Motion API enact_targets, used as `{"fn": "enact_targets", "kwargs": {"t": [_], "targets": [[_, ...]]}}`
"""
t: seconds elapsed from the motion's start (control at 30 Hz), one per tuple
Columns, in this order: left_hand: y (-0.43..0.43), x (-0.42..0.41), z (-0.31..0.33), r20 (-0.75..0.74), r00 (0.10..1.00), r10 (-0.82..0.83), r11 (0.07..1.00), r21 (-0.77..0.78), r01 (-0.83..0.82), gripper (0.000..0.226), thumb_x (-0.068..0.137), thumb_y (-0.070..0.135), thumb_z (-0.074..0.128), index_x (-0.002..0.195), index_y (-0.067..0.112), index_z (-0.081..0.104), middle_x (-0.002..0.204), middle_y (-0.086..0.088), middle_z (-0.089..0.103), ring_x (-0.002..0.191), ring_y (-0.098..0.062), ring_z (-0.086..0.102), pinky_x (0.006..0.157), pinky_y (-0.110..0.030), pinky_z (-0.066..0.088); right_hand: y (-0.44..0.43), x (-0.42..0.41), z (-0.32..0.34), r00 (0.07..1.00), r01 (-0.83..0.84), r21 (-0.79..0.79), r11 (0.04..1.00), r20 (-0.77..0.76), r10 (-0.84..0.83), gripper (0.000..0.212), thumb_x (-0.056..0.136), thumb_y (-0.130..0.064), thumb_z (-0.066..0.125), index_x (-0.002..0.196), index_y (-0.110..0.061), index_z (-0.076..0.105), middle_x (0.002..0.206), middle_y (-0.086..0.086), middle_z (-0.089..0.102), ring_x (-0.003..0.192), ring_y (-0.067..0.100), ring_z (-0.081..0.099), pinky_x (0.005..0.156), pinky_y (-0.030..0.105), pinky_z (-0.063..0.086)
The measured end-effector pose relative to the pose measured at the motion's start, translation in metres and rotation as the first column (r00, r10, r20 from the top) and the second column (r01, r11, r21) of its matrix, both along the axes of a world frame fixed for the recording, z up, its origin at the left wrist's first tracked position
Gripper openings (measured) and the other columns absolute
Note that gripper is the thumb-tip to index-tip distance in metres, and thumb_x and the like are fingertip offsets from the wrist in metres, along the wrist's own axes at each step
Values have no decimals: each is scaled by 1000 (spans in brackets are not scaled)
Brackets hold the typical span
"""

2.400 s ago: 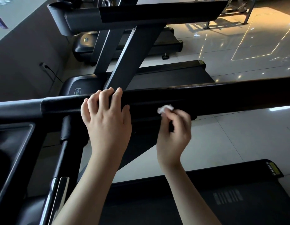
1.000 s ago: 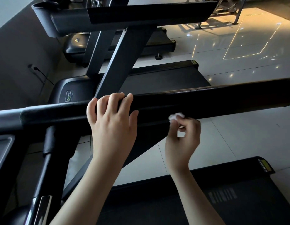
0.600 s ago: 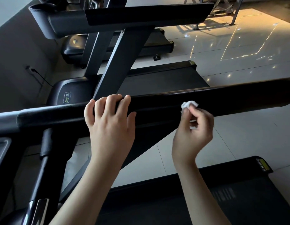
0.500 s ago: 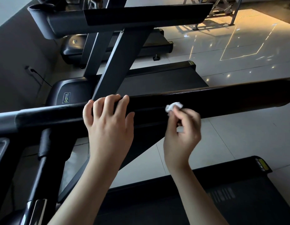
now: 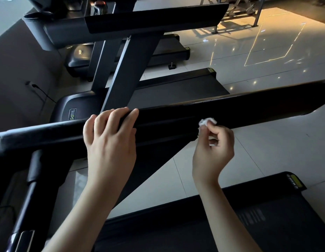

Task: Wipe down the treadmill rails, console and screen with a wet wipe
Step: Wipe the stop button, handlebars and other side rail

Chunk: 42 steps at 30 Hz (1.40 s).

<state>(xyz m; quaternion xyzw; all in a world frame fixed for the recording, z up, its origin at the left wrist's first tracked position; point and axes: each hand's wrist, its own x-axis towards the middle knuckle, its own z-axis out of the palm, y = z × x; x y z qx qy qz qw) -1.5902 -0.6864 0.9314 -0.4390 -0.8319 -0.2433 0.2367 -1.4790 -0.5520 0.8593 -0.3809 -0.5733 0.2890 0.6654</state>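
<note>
A black treadmill rail (image 5: 248, 110) runs across the view from left to right, rising a little to the right. My left hand (image 5: 109, 140) rests on it with the fingers hooked over its top edge. My right hand (image 5: 212, 151) pinches a small crumpled white wet wipe (image 5: 207, 122) between thumb and fingers and holds it against the rail's near lower face, right of the left hand. The console and screen are out of sight, off to the left.
The treadmill belt (image 5: 248, 224) lies dark below my arms. A black upright (image 5: 36, 179) drops from the rail at the left. A second treadmill (image 5: 139, 30) stands beyond, with a third behind it. Glossy tiled floor (image 5: 267, 51) spreads to the right.
My right hand has slid the wipe back and forth along the rail, ending a little further right than half a second ago. My left hand stays on the rail.
</note>
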Motion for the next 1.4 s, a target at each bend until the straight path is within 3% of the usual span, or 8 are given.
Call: {"fn": "enact_targets", "kwargs": {"t": [0.2,0.33,0.57,0.7,0.9,1.07,1.2,1.4], "targets": [[6,6,3,-5,999,-32,999,-16,32,41,85,14,56,125,11,63,123,-5,60,115,-24,42,106,-41,22,-12,-1,-5,986,-138,105,985,107,126,10,85,14,63,82,5,66,90,15,63,91,-4,59,78,13,45],[13,10,3,-18,999,-51,998,-41,50,40,86,21,57,125,10,63,124,-6,60,115,-24,42,104,-38,22,1,6,-14,996,-62,-13,998,71,63,11,83,14,64,84,4,66,91,16,65,92,-7,58,77,9,43],[27,18,-3,-7,999,34,999,9,-34,38,86,25,60,121,11,64,118,-5,62,111,-25,40,100,-38,24,-9,1,-5,970,-198,157,968,170,171,11,86,10,64,80,2,68,91,9,62,86,3,63,74,15,48],[30,20,-6,-15,999,46,998,41,-45,38,85,22,60,120,10,64,118,-6,62,112,-26,41,102,-40,25,4,3,7,997,-59,133,989,52,52,9,83,14,66,85,5,69,90,10,61,90,-6,57,79,11,45],[30,22,-7,-36,998,58,997,45,-57,38,84,21,60,120,10,64,117,-7,62,112,-27,42,103,-41,26,2,-2,10,984,-149,255,955,131,119,6,87,9,66,89,7,71,89,12,62,84,16,65,73,25,53],[30,25,-5,-19,998,65,998,24,-64,38,84,19,59,120,9,63,118,-8,61,114,-26,41,105,-44,25,19,8,8,999,30,45,999,-44,-28,9,86,8,66,93,5,70,93,16,62,87,7,60,74,21,51],[38,31,0,4,1000,19,999,45,-19,37,87,21,55,121,9,62,120,-7,60,115,-24,41,106,-42,24,8,7,11,990,-135,172,976,61,126,7,83,14,67,88,9,69,91,13,60,91,-4,58,78,15,47],[78,50,2,6,991,-133,990,44,132,38,89,28,51,120,11,63,119,-3,61,111,-23,46,103,-42,31,30,19,10,978,-118,-100,988,-182,99,8,87,-1,68,95,0,69,97,20,63,88,29,67,74,32,54]]}}
